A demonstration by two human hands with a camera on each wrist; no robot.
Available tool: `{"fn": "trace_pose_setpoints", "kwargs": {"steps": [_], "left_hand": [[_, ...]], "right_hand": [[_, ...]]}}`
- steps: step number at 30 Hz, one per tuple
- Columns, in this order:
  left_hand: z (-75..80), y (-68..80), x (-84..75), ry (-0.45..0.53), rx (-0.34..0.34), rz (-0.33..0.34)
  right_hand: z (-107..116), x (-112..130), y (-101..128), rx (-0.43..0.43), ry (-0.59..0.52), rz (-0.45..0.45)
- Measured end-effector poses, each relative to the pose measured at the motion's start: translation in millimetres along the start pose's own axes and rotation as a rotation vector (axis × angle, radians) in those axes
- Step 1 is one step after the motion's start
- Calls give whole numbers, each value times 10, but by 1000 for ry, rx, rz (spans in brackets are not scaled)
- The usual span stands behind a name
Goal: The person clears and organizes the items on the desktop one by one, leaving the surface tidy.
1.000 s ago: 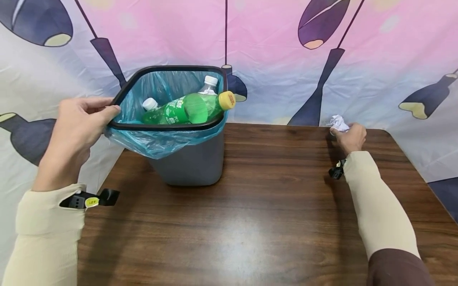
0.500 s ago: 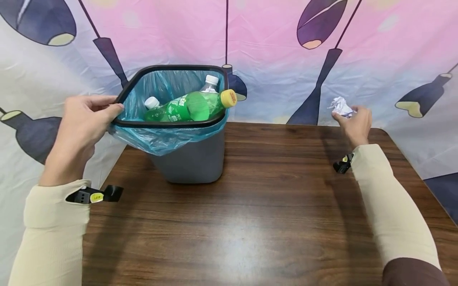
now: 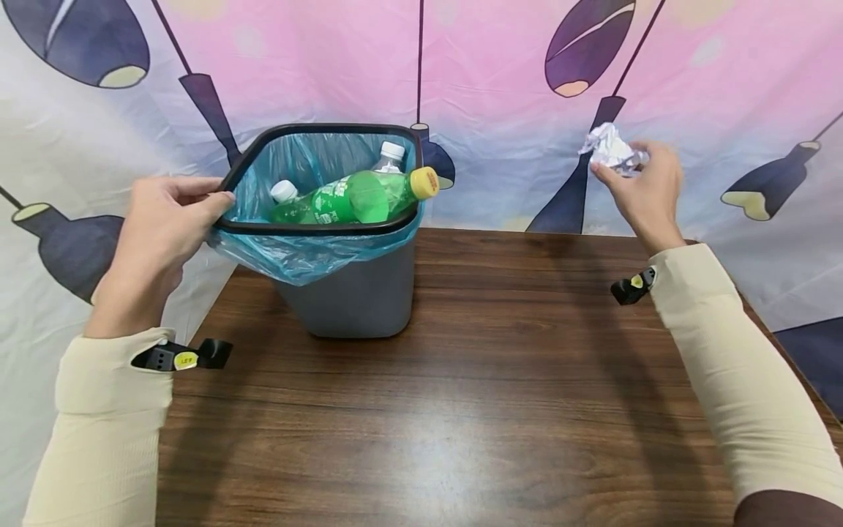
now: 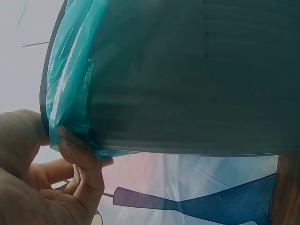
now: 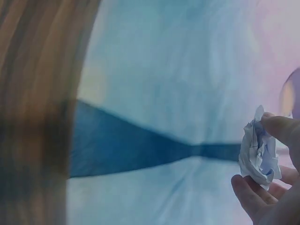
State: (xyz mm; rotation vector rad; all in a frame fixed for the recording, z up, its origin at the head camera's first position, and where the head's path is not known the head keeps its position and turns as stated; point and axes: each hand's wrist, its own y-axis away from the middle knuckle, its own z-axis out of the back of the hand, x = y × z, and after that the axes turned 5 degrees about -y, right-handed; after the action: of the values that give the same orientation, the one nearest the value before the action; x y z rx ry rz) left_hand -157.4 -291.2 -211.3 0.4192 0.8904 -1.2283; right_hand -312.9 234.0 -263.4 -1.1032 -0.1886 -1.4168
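At the left front corner of a grey trash bin (image 3: pixel 352 300), my left hand (image 3: pixel 165 227) pinches the black rim (image 3: pixel 316 230) together with the blue bag lining it. The left wrist view shows the fingers curled over the blue bag (image 4: pixel 70 89) on the bin's edge. Several plastic bottles lie inside, among them a green bottle (image 3: pixel 336 201) whose yellow cap (image 3: pixel 424 183) pokes over the right rim. My right hand (image 3: pixel 645 190) is raised above the table's far right part, gripping a crumpled white paper ball (image 3: pixel 609 148) between thumb and fingers, seen also in the right wrist view.
A brown wooden table (image 3: pixel 500 380) spreads below, with the bin standing on its back left part. Right behind the table's far edge hangs a patterned cloth (image 3: pixel 500 117). Each wrist carries a small black camera on a strap.
My right hand has lifted the paper ball from the table's back right edge, up and a little toward the left. My left hand keeps its hold on the bin's rim.
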Motion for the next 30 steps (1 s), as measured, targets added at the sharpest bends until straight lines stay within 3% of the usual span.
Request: {"fn": "trace_pose_setpoints", "kwargs": {"steps": [8, 14, 23, 30], "left_hand": [[-4, 3, 13, -32, -6, 2], [-13, 7, 11, -59, -5, 3], [-6, 13, 1, -49, -3, -3], [2, 18, -9, -46, -4, -10]], "right_hand": [[-13, 699, -53, 3, -131, 87], [-105, 1162, -7, 34, -339, 165], [-218, 1683, 118, 131, -533, 158], [-262, 2031, 249, 211, -578, 189]]}}
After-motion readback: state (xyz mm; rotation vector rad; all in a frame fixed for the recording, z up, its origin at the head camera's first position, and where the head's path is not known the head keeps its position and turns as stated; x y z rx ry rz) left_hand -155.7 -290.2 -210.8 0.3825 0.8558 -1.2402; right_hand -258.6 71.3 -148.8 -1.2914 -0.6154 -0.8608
